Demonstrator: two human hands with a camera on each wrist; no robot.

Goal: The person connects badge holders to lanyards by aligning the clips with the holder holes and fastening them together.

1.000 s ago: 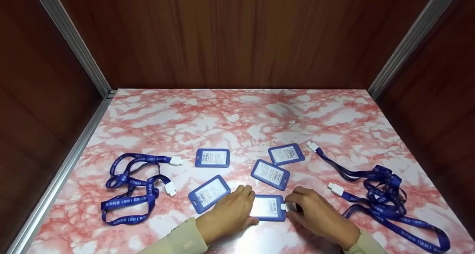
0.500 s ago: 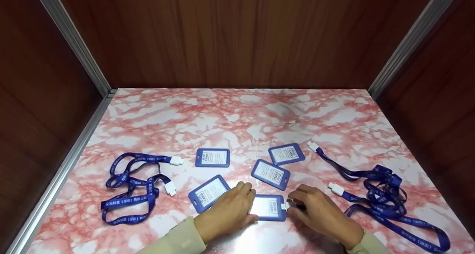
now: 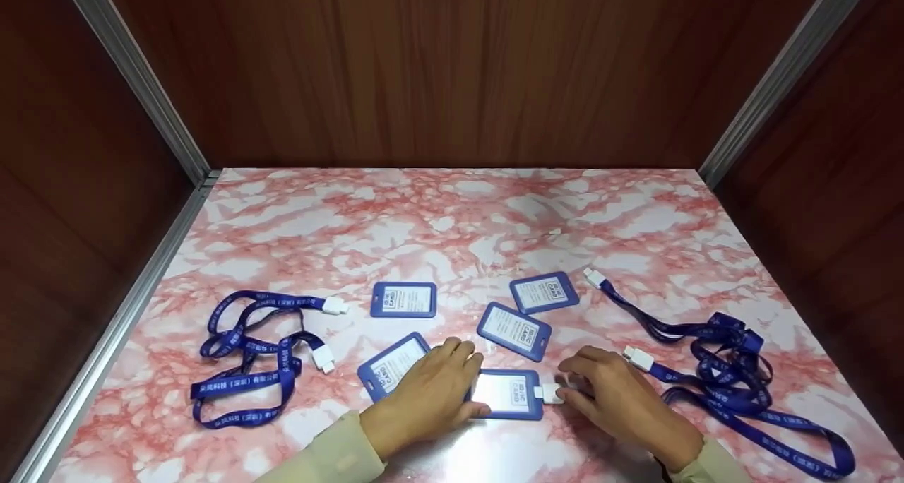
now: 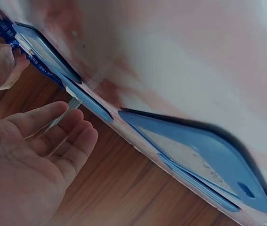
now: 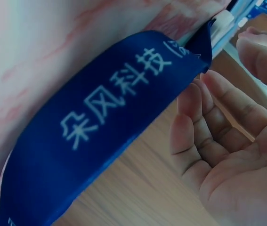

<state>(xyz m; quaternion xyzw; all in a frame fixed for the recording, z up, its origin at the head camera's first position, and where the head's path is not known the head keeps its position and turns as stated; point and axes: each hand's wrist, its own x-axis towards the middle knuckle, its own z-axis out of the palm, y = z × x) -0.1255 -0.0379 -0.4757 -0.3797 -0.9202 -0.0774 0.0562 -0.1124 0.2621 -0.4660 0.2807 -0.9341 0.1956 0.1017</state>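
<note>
A blue card holder [image 3: 512, 395] lies flat at the front of the table, with a white lanyard clip [image 3: 549, 393] at its right end. My left hand [image 3: 427, 391] has relaxed fingers; its thumb tip is by the holder's left end, and the left wrist view shows the palm holding nothing. Beside the clip is my right hand [image 3: 621, 402], thumb and fingers spread apart. Whether its thumb tip still touches the clip is hard to tell. Blue lanyard strap [image 5: 91, 117] with white lettering crosses the right wrist view. A second card holder [image 3: 395, 366] is partly under the left hand.
More card holders lie behind: one left of centre [image 3: 405, 300] and two at the right, one [image 3: 514, 332] touching another [image 3: 544, 292]. Tangled blue lanyards [image 3: 247, 359] with white clips lie at left, others [image 3: 734, 370] at right. Brown panels [image 3: 452, 73] enclose the table.
My right hand has eased to the right and its fingers have come away from around the clip, now more exposed. My left hand has shifted slightly left, off the card holder.
</note>
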